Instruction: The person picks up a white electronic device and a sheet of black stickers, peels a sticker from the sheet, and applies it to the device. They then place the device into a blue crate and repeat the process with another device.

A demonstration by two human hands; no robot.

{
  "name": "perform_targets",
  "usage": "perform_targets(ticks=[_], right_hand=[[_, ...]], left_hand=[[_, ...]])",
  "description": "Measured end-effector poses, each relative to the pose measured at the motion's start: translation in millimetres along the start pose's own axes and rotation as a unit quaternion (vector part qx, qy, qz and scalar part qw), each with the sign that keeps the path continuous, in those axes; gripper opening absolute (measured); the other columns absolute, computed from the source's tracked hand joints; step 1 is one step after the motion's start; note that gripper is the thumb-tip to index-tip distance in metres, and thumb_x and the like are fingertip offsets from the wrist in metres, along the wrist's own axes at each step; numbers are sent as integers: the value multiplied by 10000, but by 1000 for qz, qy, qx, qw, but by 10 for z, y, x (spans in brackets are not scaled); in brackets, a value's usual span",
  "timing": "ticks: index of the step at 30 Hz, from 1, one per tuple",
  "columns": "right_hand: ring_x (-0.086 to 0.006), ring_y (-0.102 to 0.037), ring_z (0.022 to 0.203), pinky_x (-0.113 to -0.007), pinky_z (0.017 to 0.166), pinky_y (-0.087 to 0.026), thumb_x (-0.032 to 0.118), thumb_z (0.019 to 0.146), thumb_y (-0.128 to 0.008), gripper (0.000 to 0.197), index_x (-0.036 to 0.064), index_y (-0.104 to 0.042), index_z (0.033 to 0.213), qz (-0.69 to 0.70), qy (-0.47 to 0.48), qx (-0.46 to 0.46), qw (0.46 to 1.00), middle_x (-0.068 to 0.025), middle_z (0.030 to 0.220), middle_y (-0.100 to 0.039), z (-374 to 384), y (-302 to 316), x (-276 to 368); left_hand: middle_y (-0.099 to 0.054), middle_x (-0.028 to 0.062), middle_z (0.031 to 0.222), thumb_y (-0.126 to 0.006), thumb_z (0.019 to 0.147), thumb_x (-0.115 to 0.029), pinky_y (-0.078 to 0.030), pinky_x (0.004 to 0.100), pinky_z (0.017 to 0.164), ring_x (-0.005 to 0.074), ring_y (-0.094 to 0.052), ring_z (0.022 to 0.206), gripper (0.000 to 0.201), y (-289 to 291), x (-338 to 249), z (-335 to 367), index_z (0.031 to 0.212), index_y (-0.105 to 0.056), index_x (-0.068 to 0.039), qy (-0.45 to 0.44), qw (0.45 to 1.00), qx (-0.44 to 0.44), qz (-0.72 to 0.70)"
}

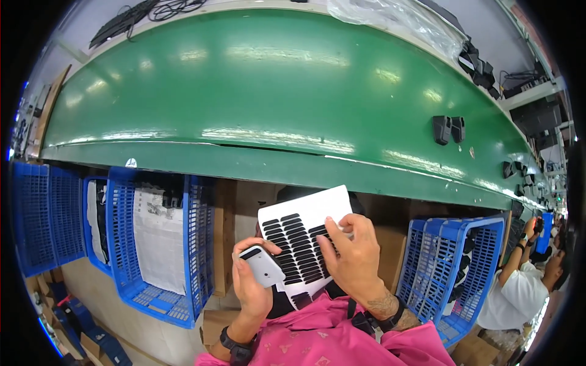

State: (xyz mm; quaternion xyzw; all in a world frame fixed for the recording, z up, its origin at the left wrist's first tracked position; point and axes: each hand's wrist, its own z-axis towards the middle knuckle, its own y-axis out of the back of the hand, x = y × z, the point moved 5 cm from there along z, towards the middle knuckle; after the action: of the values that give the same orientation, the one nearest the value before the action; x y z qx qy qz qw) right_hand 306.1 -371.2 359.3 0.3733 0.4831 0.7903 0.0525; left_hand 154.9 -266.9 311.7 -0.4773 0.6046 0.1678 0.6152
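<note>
My left hand (pixel 252 291) is closed round a small pale grey plastic housing (pixel 266 272) with rounded corners and a dark strip along its upper edge. Just beyond it, a white backing sheet (pixel 311 206) lies tilted over my lap, carrying rows of black elongated stickers (pixel 299 239). Over the right part of that sheet is my right hand (pixel 355 255), thumb and forefinger bent against the stickers and the other fingers curled. Whether a loose sticker is between those fingertips cannot be made out. The housing overlaps the sheet's lower left edge.
A green workbench (pixel 244 91) spans the far side, with two black device parts (pixel 448 129) on it. Blue crates (pixel 190 244) stand at left, one holding white sheeting (pixel 160 238). Another blue crate (pixel 421 262) stands right. A person (pixel 525 287) works at far right.
</note>
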Motion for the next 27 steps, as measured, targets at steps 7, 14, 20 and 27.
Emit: perform_targets(ticks=[7,14,20,27], right_hand=[[-276,-544,822,-363,670,-451,-9,709,-748,243,18,-669,938,4,-9,-14,1000,-115,936,-537,-95,-24,-62],[-293,-547,816,-361,714,-438,-28,739,-705,160,8,-583,836,60,-36,-21,997,-123,877,-552,-42,-32,-116],[-185,-538,783,-289,714,-441,-64,800,-612,108,5,-540,841,184,-86,-85,975,-87,856,-550,-92,92,-165],[-79,-542,693,-214,573,-433,-7,925,-561,209,51,-458,1097,527,-213,-57,821,-63,888,-582,-370,-79,-12]], left_hand=[[-571,113,1087,-385,1006,-492,-477,263,788,138,-567,890,599,-80,104,72,1358,-391,-8,58,996,32,-55],[-567,142,1172,-635,928,-295,-488,314,894,188,-591,1015,621,-64,81,144,1387,-374,32,80,991,80,-70],[-542,99,1097,-709,869,-192,-481,351,925,197,-569,1018,462,76,123,121,1207,-477,20,87,993,46,-71],[-621,74,1104,-586,934,-168,-454,319,876,171,-581,995,112,-340,7,61,1008,-552,-91,39,994,3,-102]])
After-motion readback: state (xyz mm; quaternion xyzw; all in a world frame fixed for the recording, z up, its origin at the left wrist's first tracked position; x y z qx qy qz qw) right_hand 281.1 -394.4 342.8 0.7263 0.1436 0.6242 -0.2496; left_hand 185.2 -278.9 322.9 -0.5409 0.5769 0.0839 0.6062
